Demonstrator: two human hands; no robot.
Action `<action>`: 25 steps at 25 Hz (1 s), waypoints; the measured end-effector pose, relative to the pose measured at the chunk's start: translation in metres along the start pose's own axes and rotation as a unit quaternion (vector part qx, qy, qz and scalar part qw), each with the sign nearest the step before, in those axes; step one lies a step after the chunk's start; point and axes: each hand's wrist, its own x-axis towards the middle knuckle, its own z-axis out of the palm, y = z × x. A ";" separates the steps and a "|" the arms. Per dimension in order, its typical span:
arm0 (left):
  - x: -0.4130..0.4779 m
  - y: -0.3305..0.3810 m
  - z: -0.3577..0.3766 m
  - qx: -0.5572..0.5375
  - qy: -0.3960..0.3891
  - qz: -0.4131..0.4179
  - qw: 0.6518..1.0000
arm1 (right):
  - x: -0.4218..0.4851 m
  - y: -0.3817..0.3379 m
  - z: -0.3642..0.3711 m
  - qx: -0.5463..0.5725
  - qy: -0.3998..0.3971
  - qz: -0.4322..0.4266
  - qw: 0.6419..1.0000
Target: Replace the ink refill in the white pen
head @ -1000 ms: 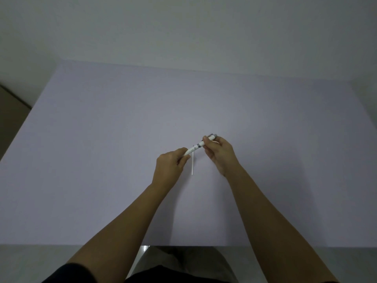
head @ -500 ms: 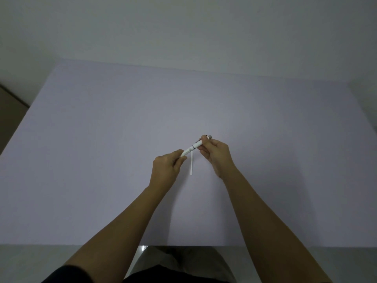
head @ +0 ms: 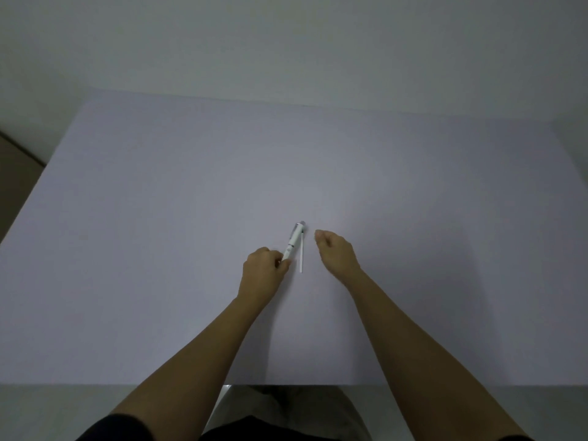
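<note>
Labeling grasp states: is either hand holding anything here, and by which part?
Left hand pinches the white pen at its near end. Right hand holds nothing visible, fingers loosely curled. The thin refill lies on the table, unheld.

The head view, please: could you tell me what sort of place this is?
Probably a plain indoor work table: a bare pale tabletop against blank walls, holding only a white pen and a loose refill.
</note>
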 end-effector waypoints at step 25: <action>0.017 0.022 0.013 -0.008 0.103 -0.028 0.994 | -0.019 0.042 0.014 -0.278 0.091 -0.101 0.951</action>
